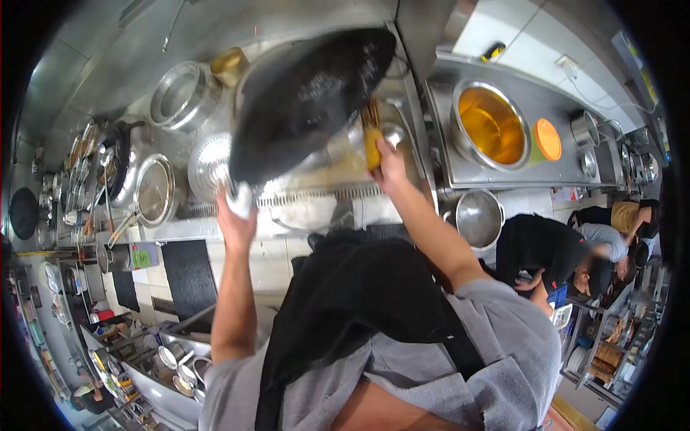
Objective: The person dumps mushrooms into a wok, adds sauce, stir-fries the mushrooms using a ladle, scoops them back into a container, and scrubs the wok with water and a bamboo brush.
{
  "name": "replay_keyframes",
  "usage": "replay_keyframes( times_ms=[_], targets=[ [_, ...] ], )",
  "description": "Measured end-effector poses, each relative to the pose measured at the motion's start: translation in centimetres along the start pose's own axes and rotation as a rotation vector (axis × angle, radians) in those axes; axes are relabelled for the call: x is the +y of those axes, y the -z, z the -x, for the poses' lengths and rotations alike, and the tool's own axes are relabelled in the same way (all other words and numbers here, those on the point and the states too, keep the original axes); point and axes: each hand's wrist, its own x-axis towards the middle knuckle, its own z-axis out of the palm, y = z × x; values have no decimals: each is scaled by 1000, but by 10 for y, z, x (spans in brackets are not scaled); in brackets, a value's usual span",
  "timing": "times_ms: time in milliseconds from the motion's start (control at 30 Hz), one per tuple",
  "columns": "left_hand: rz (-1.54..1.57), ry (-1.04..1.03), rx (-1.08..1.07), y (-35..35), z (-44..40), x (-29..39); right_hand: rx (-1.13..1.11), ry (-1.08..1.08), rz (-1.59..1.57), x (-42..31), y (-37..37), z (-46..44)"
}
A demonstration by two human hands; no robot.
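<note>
A large black wok (309, 104) is tipped up on its side over the metal cooking range, its dark surface wet in places. My left hand (237, 219) is closed on a white cloth (243, 200) at the wok's lower left rim. In my right hand (390, 165) is a brush (372, 144) with a yellow handle and thin brown bristles. The bristles point up beside the wok's right edge; whether they touch it, I cannot tell. A round metal ladle bowl (394, 133) lies just right of the brush.
To the right, a steel pot of amber liquid (490, 126) stands near an orange lid (548, 138). Left of the wok are a perforated strainer (210, 167), a mesh strainer (155, 189) and a metal pot (177, 95). Another person (543, 248) bends over at the right.
</note>
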Motion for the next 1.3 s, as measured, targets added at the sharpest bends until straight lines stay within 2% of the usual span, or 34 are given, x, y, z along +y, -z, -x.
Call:
replay_keyframes(
  times_ms=[100, 133, 167, 200, 267, 333, 400, 467, 533, 567, 600, 667, 700, 733, 767, 800, 833, 867, 900, 933, 967, 1000, 1033, 1067, 1100, 1133, 1167, 1200, 1233, 1267, 1300],
  targets=[
    [82, 64, -30, 5, -6, -8, 108, -86, 183, -29, -8, 4],
    [138, 193, -61, 9, -23, -6, 122, -153, 221, -48, -9, 1],
    [198, 321, -89, 13, -42, -7, 38, -140, 264, -71, -9, -3],
    [244, 296, -74, 15, -65, -14, -48, -123, 307, -98, -16, -7],
    [249, 309, -52, 0, -101, -43, -65, 103, 385, -154, -53, 7],
    [561, 553, -195, -20, -120, -64, -53, 366, 393, -207, -113, 19],
    [597, 644, -64, -71, -108, -92, -121, 579, 436, -248, -161, 3],
    [575, 567, 1, -104, -98, -65, -177, 765, 566, -273, -200, -42],
    [865, 658, -13, -153, -75, -56, -11, 1097, 750, -272, -212, -141],
    [915, 733, -47, -152, -70, -34, 168, 1177, 839, -251, -230, -160],
    [964, 804, -78, -144, -70, -14, 182, 1241, 876, -224, -237, -191],
    [1053, 950, -240, -146, -68, 0, 275, 839, 921, -144, -226, -278],
    [1055, 954, -226, -147, -65, 4, 119, 367, 898, -110, -226, -291],
    [1046, 936, -215, -147, -65, 5, -63, -81, 654, -77, -215, -307],
    [1034, 914, -202, -144, -70, 6, 80, 152, 650, -43, -233, -287],
    [1014, 1005, -244, -126, -80, 15, 43, 300, 540, -9, -247, -287],
    [1038, 975, -210, -131, -80, 6, 134, 414, 522, 23, -269, -263],
    [1066, 960, -184, -140, -72, -2, 270, 256, 742, 49, -277, -252],
    [1076, 906, -229, -148, -64, -15, 187, 246, 1013, 78, -274, -247],
    [1091, 832, -280, -153, -63, -27, -2, 229, 1232, 96, -273, -227],
    [1120, 800, -176, -156, -62, -25, -147, 12, 1292, 82, -291, -173],
    [1140, 808, -193, -153, -63, -22, -402, 382, 1420, 106, -254, -187],
    [1148, 861, -251, -144, -68, -20, -628, 356, 1477, 85, -235, -167],
    [1146, 911, -313, -136, -71, -22, -703, 338, 1700, 40, -224, -135],
    [1178, 900, -293, -139, -69, -23, -682, -104, 1860, -25, -239, -107],
    [1186, 899, -309, -140, -67, -24, -477, 220, 2285, -57, -197, -138],
    [1180, 906, -311, -142, -67, -26, -150, 130, 2499, -111, -181, -172],
    [1174, 909, -303, -144, -70, -29, 107, 90, 2504, -170, -195, -184],
    [1247, 815, -196, -148, -70, -25, 310, 321, 2295, -205, -215, -184],
    [1255, 813, -184, -146, -75, -28, 641, 358, 2063, -232, -207, -225],
    [1239, 886, -304, -140, -72, -31, 643, 346, 2069, -226, -202, -232]
  ],
)
